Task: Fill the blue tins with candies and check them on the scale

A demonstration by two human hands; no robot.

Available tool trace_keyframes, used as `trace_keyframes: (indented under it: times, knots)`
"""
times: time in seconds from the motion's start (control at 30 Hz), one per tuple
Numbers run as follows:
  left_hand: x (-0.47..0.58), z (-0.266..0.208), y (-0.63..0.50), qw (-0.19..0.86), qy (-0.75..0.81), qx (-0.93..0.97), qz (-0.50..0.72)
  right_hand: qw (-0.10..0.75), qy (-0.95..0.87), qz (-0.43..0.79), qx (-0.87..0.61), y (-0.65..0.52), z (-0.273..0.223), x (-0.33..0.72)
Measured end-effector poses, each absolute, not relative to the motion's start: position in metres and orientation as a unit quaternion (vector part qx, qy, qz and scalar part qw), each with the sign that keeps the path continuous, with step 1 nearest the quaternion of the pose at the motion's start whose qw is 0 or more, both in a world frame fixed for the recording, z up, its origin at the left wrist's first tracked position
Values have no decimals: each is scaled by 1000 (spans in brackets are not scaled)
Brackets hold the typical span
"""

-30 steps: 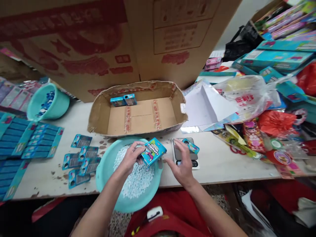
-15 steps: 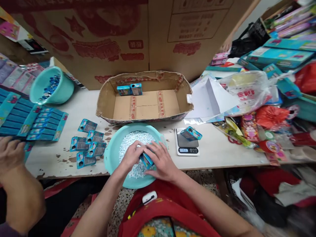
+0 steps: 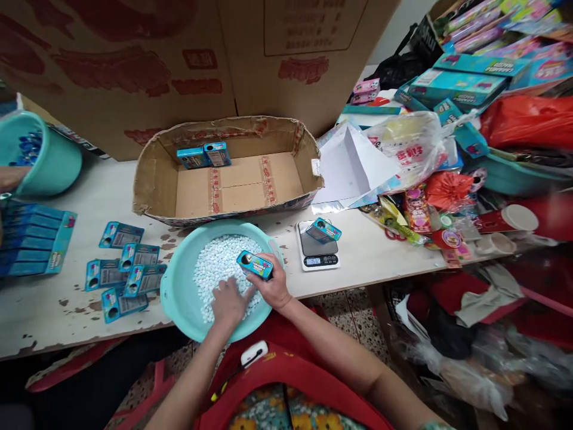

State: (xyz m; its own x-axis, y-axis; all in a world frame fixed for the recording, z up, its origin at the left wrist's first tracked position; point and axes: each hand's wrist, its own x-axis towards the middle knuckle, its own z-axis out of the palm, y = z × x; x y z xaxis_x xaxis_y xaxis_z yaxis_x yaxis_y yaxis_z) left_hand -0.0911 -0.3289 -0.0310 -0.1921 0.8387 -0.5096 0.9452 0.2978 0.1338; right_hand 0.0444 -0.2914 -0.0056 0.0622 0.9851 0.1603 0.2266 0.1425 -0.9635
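Observation:
My right hand (image 3: 276,283) grips a small blue candy box (image 3: 255,266), tilted so that a round dark hole shows at its end. It is above the right side of a turquoise basin (image 3: 173,295). Small white candies (image 3: 226,254) lie in the basin. My left hand (image 3: 229,306) reaches down into them, thumb apart from the fingers, and the fingertips are partly buried. To the right, a digital scale (image 3: 320,261) bears another blue box (image 3: 324,230). Several blue boxes (image 3: 134,255) lie on the table left of the basin.
Behind the basin stands a low cardboard tray (image 3: 242,200) with two blue boxes (image 3: 217,154) inside. A large carton (image 3: 147,77) rises behind it. At left are a turquoise bucket (image 3: 56,161), touched by another person's hand (image 3: 12,178), and stacked blue cartons (image 3: 38,239). Plastic bags (image 3: 407,140) crowd the right.
My hands have separated. My right hand has lifted the candy box to the right, and my left hand has gone down into the candies. The view has turned right; the other person's hand is now at the bucket.

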Motion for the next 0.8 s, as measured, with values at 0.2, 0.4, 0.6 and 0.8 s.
trace_keyframes:
  times: [0.2,0.4,0.6,0.8]
  knots:
    - [-64,-36,-317,386,711,587,22,513,-565,347,-545,-290,0,45]
    - [-105,-24,-308,581,702,292,292,459,-564,396,-561,-287,4,49]
    - [-126,34,-292,610,566,219,509,401,-642,381,-530,-286,5,41]
    - [-110,54,-270,542,490,148,666,367,-702,382,-475,-297,16,21]
